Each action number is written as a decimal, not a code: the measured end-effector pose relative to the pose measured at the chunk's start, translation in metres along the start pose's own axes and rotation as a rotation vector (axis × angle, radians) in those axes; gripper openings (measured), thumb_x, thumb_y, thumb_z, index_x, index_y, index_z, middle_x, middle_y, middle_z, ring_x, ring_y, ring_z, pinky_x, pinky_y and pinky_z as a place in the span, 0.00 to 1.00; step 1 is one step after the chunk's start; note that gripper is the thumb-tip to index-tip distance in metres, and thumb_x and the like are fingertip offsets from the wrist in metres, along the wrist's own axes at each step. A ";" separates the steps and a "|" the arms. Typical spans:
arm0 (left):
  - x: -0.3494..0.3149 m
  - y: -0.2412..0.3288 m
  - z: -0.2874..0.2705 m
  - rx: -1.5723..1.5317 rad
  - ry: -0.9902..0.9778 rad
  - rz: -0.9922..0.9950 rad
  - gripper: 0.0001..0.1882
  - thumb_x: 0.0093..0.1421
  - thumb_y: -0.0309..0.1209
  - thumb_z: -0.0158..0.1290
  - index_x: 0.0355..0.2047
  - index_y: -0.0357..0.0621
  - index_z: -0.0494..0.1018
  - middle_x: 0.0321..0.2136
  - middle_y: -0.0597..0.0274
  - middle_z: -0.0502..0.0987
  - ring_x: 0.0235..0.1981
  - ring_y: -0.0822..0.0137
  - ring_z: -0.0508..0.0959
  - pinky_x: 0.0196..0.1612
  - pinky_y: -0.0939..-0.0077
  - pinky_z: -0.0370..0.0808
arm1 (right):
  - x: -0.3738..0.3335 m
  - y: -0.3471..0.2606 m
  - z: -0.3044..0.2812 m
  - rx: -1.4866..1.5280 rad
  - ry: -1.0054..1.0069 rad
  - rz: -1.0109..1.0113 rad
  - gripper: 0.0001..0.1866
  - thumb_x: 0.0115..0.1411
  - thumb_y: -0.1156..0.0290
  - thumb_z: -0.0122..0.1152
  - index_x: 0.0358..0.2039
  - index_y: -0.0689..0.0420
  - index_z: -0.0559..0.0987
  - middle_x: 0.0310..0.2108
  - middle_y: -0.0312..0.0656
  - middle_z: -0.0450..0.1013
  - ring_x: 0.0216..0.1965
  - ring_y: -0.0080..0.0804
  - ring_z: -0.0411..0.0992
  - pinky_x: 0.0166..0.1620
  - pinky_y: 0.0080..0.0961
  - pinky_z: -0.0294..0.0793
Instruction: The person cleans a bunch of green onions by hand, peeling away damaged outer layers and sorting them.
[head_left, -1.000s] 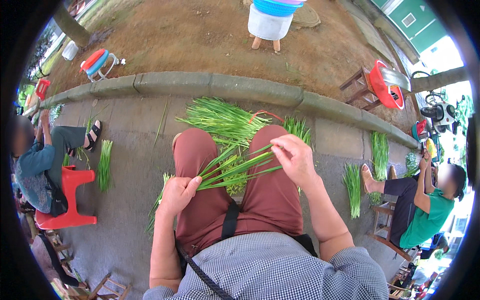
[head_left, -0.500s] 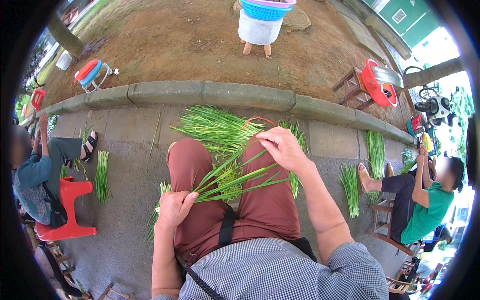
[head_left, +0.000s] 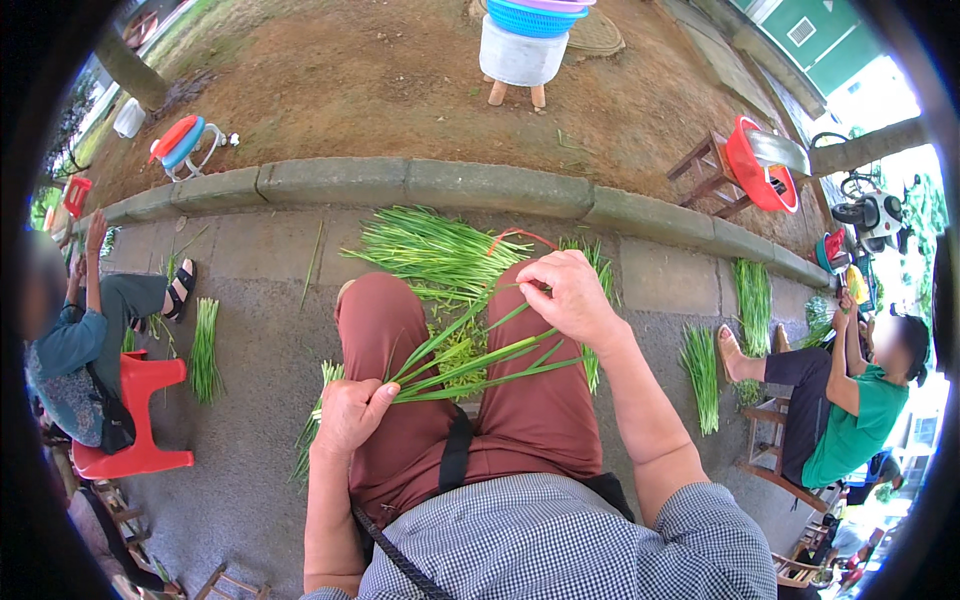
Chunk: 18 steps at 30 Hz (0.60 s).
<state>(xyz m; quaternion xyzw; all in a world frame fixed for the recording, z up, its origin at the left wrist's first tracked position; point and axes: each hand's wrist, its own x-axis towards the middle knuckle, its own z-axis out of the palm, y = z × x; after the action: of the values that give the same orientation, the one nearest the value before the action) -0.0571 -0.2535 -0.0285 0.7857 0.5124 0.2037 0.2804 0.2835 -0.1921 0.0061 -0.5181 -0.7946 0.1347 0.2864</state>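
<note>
My left hand [head_left: 352, 415] is closed round the lower ends of a few garlic chives [head_left: 475, 372], above my left thigh. The long flat leaves fan out to the right across my lap. Over my right knee, my right hand [head_left: 572, 292] pinches the upper end of one leaf between thumb and fingers. A large heap of chives [head_left: 430, 248] lies on the pavement just past my knees, with a red tie [head_left: 522, 233] at its right end. Yellow-green trimmings [head_left: 458, 352] lie between my legs. Another bunch [head_left: 312, 430] sticks out beside my left forearm, partly hidden.
A stone kerb [head_left: 490, 190] crosses ahead, with bare soil beyond. One person sits at left on a red plastic stool [head_left: 150, 420], another at right on a wooden chair [head_left: 768, 435]. Chive bunches [head_left: 205, 350] lie near them. A red basin [head_left: 760, 175] stands on a wooden stool.
Little differs. My two hands hold nearly the same place and grip, and the view has shifted very slightly.
</note>
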 end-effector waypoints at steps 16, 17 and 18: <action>-0.002 0.002 -0.001 0.041 0.042 0.037 0.26 0.61 0.46 0.50 0.11 0.42 0.68 0.09 0.51 0.66 0.12 0.50 0.70 0.18 0.59 0.65 | 0.005 -0.007 0.007 0.881 0.452 0.508 0.02 0.59 0.77 0.56 0.31 0.60 0.77 0.27 0.29 0.71 0.30 0.12 0.66 0.35 0.12 0.66; -0.001 0.003 -0.002 0.020 0.034 0.014 0.26 0.62 0.44 0.49 0.12 0.41 0.68 0.09 0.50 0.65 0.13 0.49 0.69 0.18 0.59 0.65 | 0.003 -0.017 0.001 0.849 0.405 0.462 0.03 0.59 0.77 0.57 0.33 0.61 0.77 0.28 0.29 0.72 0.30 0.12 0.67 0.36 0.12 0.68; 0.000 0.006 -0.003 -0.002 0.024 -0.009 0.26 0.62 0.43 0.49 0.12 0.40 0.67 0.09 0.49 0.64 0.13 0.48 0.69 0.19 0.58 0.65 | 0.000 -0.029 -0.005 0.810 0.288 0.402 0.04 0.59 0.77 0.58 0.34 0.62 0.77 0.29 0.30 0.73 0.31 0.14 0.69 0.37 0.13 0.69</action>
<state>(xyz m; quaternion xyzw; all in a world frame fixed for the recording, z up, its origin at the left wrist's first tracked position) -0.0549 -0.2550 -0.0222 0.7807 0.5190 0.2123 0.2759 0.2651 -0.2051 0.0241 -0.5216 -0.5141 0.4135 0.5409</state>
